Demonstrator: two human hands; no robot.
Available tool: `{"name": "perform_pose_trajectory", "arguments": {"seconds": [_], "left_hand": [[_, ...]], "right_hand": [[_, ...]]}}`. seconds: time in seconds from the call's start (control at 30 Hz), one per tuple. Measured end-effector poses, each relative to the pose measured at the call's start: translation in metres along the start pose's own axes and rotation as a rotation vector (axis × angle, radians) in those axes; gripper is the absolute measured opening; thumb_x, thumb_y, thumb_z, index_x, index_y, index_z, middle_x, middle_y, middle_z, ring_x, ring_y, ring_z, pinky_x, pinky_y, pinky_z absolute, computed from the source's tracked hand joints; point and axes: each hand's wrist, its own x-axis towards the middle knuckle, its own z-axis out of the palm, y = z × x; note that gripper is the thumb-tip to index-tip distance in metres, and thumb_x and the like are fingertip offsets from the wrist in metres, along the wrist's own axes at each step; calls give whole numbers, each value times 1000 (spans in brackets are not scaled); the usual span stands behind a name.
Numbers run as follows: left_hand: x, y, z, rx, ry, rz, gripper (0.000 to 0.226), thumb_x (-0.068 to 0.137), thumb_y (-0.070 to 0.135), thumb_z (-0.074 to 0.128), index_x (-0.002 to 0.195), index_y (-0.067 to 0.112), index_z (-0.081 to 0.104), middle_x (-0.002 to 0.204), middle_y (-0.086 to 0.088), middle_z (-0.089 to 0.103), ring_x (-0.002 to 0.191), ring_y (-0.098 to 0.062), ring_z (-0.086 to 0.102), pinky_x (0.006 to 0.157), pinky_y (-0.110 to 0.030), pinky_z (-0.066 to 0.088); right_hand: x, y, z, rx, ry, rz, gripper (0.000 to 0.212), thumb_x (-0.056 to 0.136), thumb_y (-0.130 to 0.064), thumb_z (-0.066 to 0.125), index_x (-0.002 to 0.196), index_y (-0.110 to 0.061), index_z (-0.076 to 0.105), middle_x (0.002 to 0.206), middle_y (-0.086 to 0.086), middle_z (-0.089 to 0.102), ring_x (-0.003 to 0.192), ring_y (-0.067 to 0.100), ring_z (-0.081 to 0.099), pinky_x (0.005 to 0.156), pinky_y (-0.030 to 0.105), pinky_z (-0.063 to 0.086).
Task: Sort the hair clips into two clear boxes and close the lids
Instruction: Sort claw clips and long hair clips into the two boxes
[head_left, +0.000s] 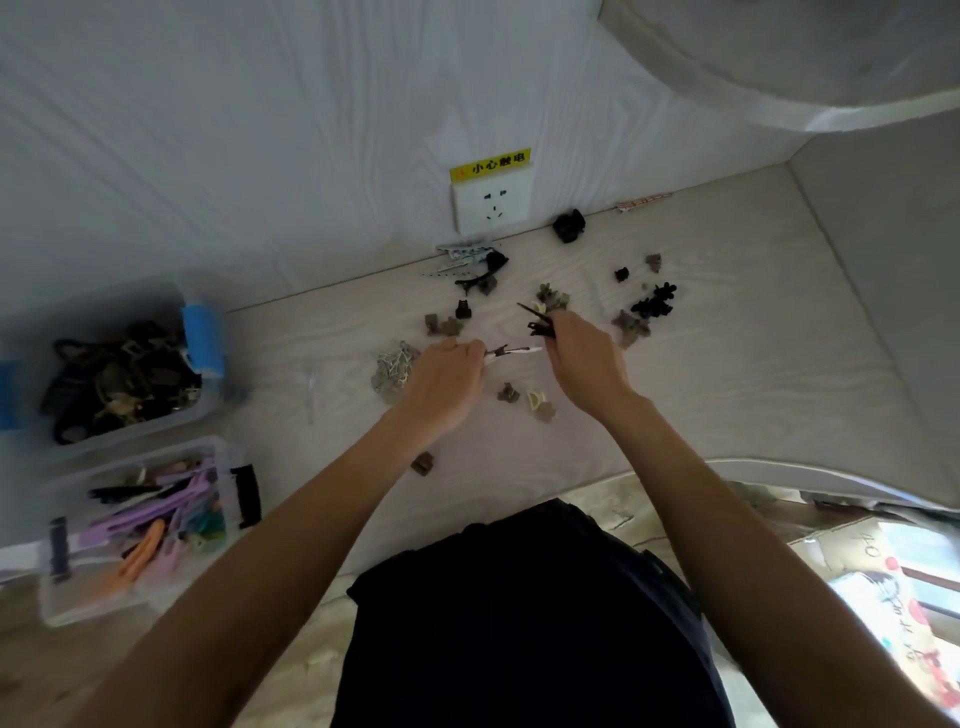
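Several small hair clips lie scattered on the pale table (727, 364), brown, black and cream ones, such as a brown clip (508, 392) and a black cluster (655, 302). My left hand (447, 374) pinches a long white-and-black clip (511, 352) at its left end. My right hand (579, 353) holds thin black clips (537, 322) and touches the white clip's other end. Two clear boxes stand open at the left: the far box (208, 400) holds dark clips, the near box (228, 457) holds long pastel clips.
A wall socket (491, 207) with a yellow warning label sits in the wall behind the clips. A silver patterned clip pile (395, 364) lies beside my left hand. The table's front edge runs near my dark-clothed body (519, 597).
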Motion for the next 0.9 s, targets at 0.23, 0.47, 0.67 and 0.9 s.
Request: {"name": "perform_pose_trajectory", "arguments": {"seconds": [0.23,0.47,0.67,0.9], "left_hand": [[-27,-26,-18,-112,224,-344,19,97,18,41,97,7,56,69,-9,61,49,-27,45,59,-31,35],[-39,-51,-18,-196,312,-625,23,99,21,35,95,8,54,77,-8,63,66,-30,56,80,-38,39],[-41,-52,-14,-189,283,-590,23,98,21,37,104,7,55,86,-10,65,80,-29,60,85,-41,38],[-49,-49,-18,-207,313,-505,20,98,17,39,106,10,56,70,4,53,65,-21,54,88,-37,36]], "right_hand": [[92,-35,-11,-94,-20,-200,29,96,-22,44,121,-8,50,110,16,63,95,34,60,73,39,46],[126,-60,7,-274,-118,-155,41,90,-41,54,109,-5,55,106,17,64,93,33,62,64,31,37],[92,-42,4,-345,-222,-239,48,83,-49,59,107,-9,53,102,14,63,89,31,60,65,31,38],[79,-36,8,-306,-202,-264,48,84,-46,59,114,-9,52,105,13,61,93,29,59,67,32,41]]}}
